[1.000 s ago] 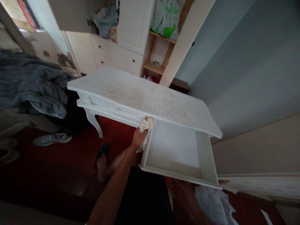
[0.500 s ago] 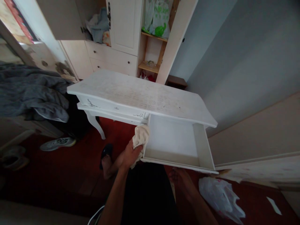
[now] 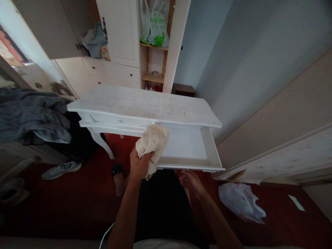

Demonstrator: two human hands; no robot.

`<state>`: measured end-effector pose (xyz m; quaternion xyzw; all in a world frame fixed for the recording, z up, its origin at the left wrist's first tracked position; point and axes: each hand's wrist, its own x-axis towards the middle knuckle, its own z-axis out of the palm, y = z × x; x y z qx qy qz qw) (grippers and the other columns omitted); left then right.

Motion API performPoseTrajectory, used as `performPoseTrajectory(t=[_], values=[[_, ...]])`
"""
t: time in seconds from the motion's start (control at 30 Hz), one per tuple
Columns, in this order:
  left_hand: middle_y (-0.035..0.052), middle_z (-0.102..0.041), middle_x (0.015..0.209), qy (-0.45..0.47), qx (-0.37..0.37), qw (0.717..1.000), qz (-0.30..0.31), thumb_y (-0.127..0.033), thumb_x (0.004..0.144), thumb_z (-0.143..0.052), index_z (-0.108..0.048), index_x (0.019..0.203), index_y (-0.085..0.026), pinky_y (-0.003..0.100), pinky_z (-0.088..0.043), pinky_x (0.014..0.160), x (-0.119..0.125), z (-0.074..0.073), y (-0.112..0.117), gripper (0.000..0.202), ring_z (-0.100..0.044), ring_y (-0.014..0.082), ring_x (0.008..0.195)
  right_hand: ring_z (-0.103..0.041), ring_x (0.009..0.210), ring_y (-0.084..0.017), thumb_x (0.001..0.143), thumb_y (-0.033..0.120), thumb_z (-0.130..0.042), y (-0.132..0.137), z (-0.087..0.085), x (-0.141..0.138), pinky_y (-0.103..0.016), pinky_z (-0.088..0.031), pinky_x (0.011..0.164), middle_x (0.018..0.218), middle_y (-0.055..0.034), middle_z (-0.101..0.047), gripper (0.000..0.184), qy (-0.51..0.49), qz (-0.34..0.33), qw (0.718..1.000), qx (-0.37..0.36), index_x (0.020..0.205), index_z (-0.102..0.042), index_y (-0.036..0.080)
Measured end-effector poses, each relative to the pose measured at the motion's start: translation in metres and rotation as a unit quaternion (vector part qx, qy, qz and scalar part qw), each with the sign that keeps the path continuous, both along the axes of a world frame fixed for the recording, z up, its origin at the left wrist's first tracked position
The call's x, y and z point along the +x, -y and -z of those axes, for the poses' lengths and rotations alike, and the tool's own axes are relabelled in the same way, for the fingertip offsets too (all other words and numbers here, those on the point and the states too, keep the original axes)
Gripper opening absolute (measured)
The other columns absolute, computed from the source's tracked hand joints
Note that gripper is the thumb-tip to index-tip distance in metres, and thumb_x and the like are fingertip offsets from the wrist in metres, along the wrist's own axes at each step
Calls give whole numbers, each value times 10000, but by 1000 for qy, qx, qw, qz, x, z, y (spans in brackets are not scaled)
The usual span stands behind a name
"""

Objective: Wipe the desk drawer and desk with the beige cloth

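Note:
A white table stands in front of me with its right-hand drawer pulled out; the drawer's inside is bare and white. My left hand is closed around a cream cloth, held at the drawer's left front corner. My right hand reaches up under the drawer's front edge, fingers curled against its underside; what they grip is hidden in shadow.
A white wardrobe with clothes and green-printed plastic bags stands behind the table. Grey bedding lies at left, a sneaker and a crumpled plastic bag on the red floor. A grey wall is at right.
My left hand drew the cloth back along the drawer's left side from the table's edge to the front corner and lifted it. My right hand rose to the drawer's front underside.

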<state>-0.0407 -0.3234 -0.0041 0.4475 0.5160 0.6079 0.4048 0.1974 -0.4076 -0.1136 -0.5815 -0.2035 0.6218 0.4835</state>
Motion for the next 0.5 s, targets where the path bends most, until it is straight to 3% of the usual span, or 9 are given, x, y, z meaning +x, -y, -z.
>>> performPoseTrajectory(t=[0.17, 0.3, 0.4, 0.5], values=[[72, -747, 970, -27, -25, 994, -101, -370, 641, -696, -714, 990, -156, 397, -560, 867, -23, 4, 25, 410, -695, 283, 954, -577, 464, -115, 618, 561, -874, 1, 0, -3, -219, -432, 472, 553, -25, -666, 480, 6, 22, 999, 25, 737, -619, 173], [83, -739, 975, -76, -35, 977, -194, -382, 636, -714, -720, 988, -139, 457, -549, 899, -51, 6, 45, 428, -686, 297, 940, -586, 485, -106, 633, 566, -872, 2, -8, -3, -211, -467, 500, 574, -20, -675, 472, 2, 16, 999, 44, 758, -649, 169], [88, -735, 1004, -99, -32, 970, -222, -370, 640, -728, -719, 1012, -138, 516, -534, 932, -62, 0, 55, 438, -681, 317, 959, -592, 489, -105, 656, 534, -870, 1, -13, -2, -209, -475, 506, 576, -12, -673, 435, 2, 4, 999, 42, 782, -672, 167], [93, -744, 995, -109, -32, 971, -211, -380, 591, -752, -725, 998, -138, 532, -543, 914, -63, -2, 57, 475, -687, 338, 955, -587, 479, -100, 649, 518, -876, 0, -13, -3, -205, -465, 495, 572, -11, -670, 425, 3, 4, 999, 40, 765, -679, 160]])
